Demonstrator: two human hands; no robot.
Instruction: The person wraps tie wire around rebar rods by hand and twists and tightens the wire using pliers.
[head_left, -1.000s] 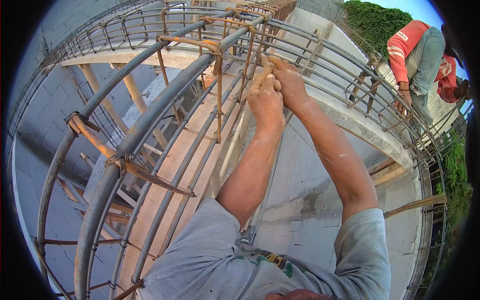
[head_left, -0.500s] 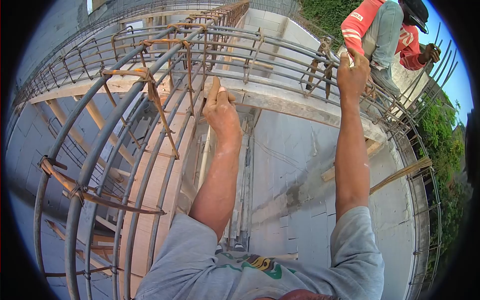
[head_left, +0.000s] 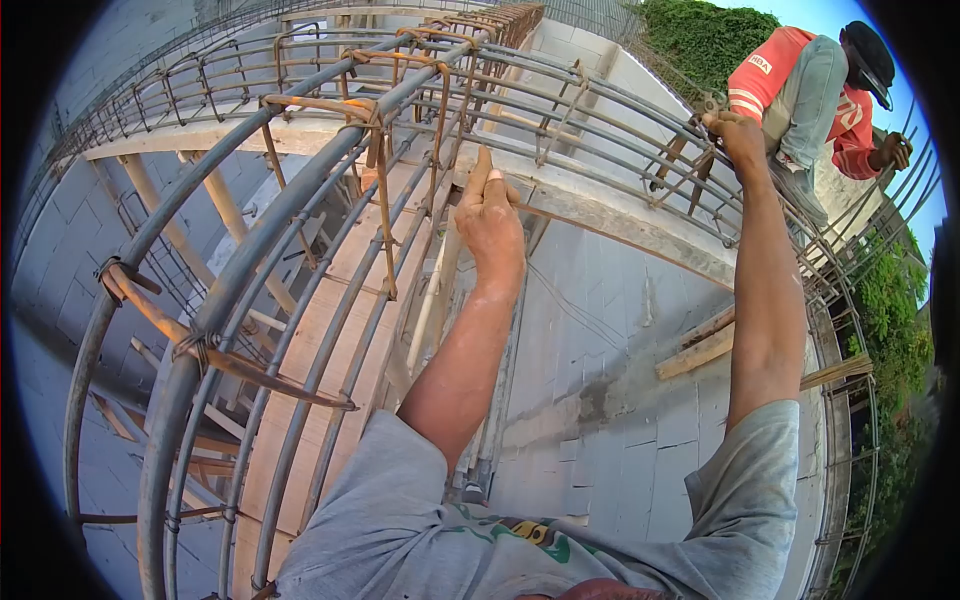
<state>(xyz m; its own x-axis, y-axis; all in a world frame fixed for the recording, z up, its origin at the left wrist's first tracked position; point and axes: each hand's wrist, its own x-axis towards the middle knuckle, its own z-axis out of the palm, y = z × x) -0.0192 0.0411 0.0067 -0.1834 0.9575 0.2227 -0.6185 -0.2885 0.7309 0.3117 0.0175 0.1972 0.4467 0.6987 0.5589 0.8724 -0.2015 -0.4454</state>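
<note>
far left: bent bar cage (head_left: 263,230), long bars tied to cross stirrups, so the wire ties look to be what keeps the spacing. wood board (head_left: 270,440) lies under it, probably as form bottom. middle: left hand (head_left: 492,235) is up beside the cage, index finger extended upward, thumb close against it, the other fingers curled in. can't tell if anything thin is pinched there; pose looks like a pinch grip kept near the bars, my read. thin loose wires (head_left: 575,305) show below and right of it, against the block wall (head_left: 640,390). next, the straight bar run (head_left: 600,122) over the beam edge (head_left: 620,215). the pincer-like tool (head_left: 674,158) is at the right part of that run, among the bars, likely parked there so it can't drop and sits within reach. it points head up, 2 handles down and spread apart; long axis steep, close to upright, head leaning right, handle ends down-left. right hand (head_left: 740,145) is at the tool's head, arm stretched far out, fingers bent around that spot. contact looks likely, but can't tell whether they are clamped on it or just beside it. past it, 1 co-worker (head_left: 815,95) crouches by the bars, hands apart from these 2. lower right: straw-like bundle (head_left: 838,372) sticks out beside the right upper arm.
</note>
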